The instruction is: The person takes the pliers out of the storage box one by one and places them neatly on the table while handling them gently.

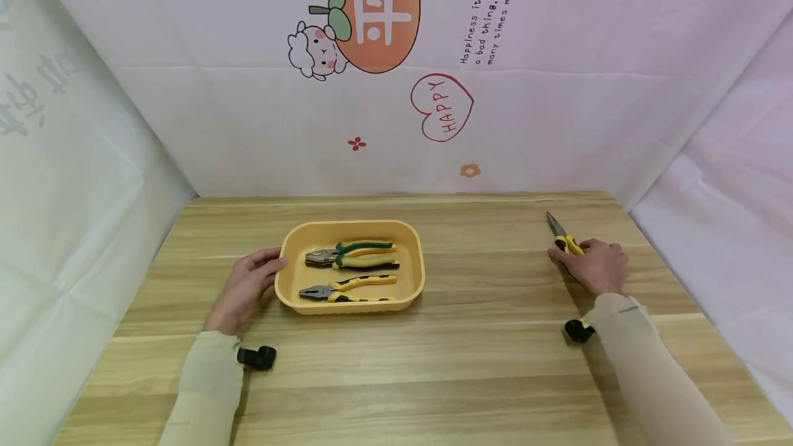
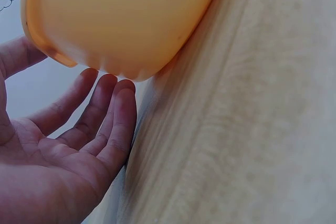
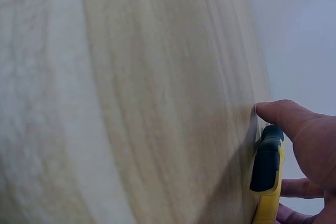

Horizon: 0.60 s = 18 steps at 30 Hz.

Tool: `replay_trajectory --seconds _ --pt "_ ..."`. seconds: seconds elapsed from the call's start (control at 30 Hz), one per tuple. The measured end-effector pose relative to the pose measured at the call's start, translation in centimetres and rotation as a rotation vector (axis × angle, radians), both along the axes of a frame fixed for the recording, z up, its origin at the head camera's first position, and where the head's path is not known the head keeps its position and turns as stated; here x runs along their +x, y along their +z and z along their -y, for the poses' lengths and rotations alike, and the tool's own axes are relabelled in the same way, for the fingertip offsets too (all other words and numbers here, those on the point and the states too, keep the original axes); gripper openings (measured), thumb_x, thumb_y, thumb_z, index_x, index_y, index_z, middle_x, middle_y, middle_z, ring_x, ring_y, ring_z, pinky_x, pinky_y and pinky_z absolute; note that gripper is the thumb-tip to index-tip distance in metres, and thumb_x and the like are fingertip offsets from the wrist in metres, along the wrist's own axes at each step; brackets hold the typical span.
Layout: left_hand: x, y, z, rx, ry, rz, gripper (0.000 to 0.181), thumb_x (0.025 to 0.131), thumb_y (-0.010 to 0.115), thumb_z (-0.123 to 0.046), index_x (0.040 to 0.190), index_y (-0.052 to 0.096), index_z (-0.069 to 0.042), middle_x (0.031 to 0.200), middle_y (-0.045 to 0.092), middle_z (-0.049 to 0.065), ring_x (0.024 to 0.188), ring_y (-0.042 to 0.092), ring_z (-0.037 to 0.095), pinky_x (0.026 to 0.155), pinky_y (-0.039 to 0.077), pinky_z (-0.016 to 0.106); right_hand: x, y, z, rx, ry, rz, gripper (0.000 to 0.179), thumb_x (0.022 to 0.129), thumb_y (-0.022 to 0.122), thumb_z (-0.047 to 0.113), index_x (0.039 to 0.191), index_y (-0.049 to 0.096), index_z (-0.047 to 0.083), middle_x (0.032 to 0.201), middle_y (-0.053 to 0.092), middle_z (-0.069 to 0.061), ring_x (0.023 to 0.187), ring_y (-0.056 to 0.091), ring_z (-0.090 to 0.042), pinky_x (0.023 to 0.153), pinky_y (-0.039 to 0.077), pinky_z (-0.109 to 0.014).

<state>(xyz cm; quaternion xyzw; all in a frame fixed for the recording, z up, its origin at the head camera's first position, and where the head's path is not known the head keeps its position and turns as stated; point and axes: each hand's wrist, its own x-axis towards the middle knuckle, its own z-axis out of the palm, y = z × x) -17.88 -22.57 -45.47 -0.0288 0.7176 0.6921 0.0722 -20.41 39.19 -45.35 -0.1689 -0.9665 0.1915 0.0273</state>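
My left hand [image 1: 246, 288] holds the left end of a yellow-orange plastic box [image 1: 411, 263], with its thumb at the rim and fingertips [image 2: 125, 95] against the outer wall. Two pairs of combination pliers lie in the box: one green and yellow [image 1: 365, 253], the other yellow and black [image 1: 362, 283]. Over at the right, my right hand [image 1: 597, 265] is round the yellow and black handles of long-nose pliers [image 1: 559, 228]. Their jaws point toward the back. In the right wrist view the thumb stretches out past a handle [image 3: 265, 163], with fingers partly hidden behind it.
Everything stands on a wood-grain table [image 1: 489, 363]. White cloth walls [image 1: 557, 122] with printed drawings rise behind it and on both sides. Both wrists carry a small black camera [image 1: 257, 358].
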Motion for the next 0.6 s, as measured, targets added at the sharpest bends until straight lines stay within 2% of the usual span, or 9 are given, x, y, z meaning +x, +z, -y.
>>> replay_trajectory --seconds 0.27,0.43,0.6 --pt "0.0 0.0 -0.1 -0.001 0.003 0.004 0.053 0.105 0.06 -0.019 0.144 0.045 0.012 0.138 0.049 0.026 0.102 0.064 0.005 0.089 0.055 0.02 0.0 0.2 -0.4 -0.003 0.027 -0.019 0.096 0.087 0.065 0.068 0.132 0.053 -0.016 0.116 0.048 -0.04 0.103 0.042 -0.053 0.076 0.041 -0.058" --pt "0.0 0.1 -0.1 -0.001 0.002 0.007 0.053 0.105 0.06 -0.019 0.144 0.044 0.012 0.138 0.049 0.025 0.102 0.064 0.005 0.089 0.055 0.02 0.1 1.0 -0.3 -0.026 0.031 -0.018 0.096 0.087 0.067 0.066 0.133 0.051 -0.017 0.117 0.046 -0.041 0.104 0.041 -0.053 0.076 0.044 -0.058" --pt "0.0 0.2 -0.1 -0.002 0.002 0.009 0.052 0.105 0.06 -0.019 0.144 0.044 0.012 0.136 0.051 0.023 0.102 0.064 0.005 0.089 0.055 0.02 0.2 1.8 0.0 -0.033 0.029 -0.001 0.098 0.089 0.065 0.067 0.136 0.048 -0.017 0.123 0.041 -0.045 0.109 0.039 -0.057 0.082 0.043 -0.063"
